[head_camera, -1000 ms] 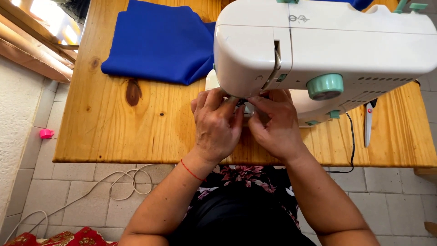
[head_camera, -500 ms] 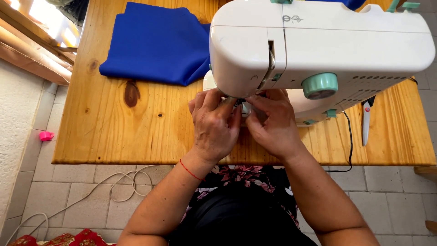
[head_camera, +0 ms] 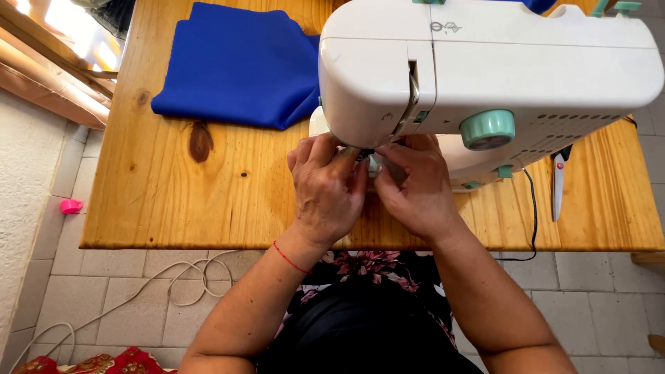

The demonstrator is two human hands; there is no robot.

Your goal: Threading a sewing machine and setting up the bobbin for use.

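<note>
Working under the sewing machine, left hand and right hand meet fingertips.

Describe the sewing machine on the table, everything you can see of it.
The sewing machine is white, glossy plastic by its look, with mint-green parts: a round dial on its front, smaller knobs below and at the top edge. It stands upright on the wooden table, seen from above. A black cord runs off its right side over the table edge. The left hand and right hand meet under its head at the needle area, which they mostly hide. Blue cloth lies at its left.
</note>
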